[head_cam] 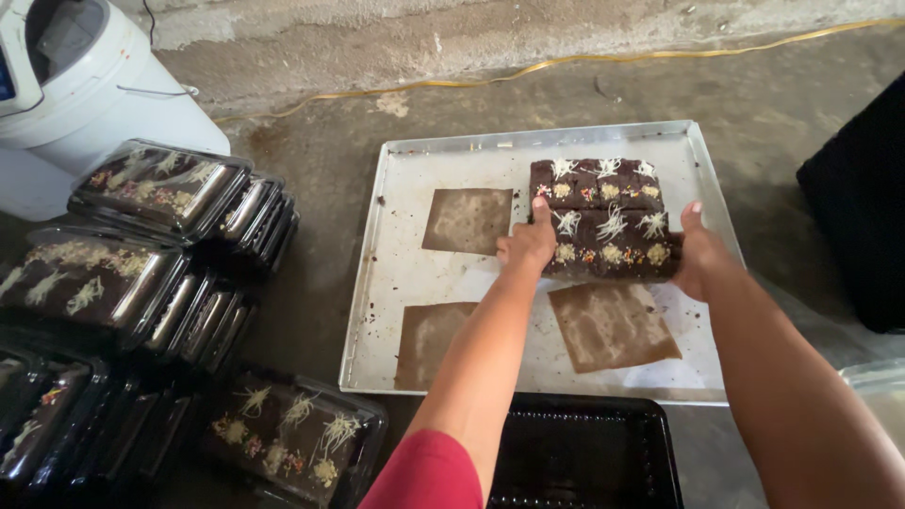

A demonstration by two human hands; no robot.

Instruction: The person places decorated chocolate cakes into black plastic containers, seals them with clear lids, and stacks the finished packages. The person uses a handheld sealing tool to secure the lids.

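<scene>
A block of dark brownies topped with white shreds and coloured sprinkles sits at the back right of a metal baking tray. My left hand presses against the block's left side, thumb up along its edge. On the opposite side my right hand grips the block's right end. Both hands clasp the near row of the block between them. Right below my arms sits an empty black plastic container.
Three greasy brown paper squares lie on the tray. Stacks of lidded black containers filled with brownies stand at the left, one more at the front. A white bucket stands at the back left, a yellow cable along the wall.
</scene>
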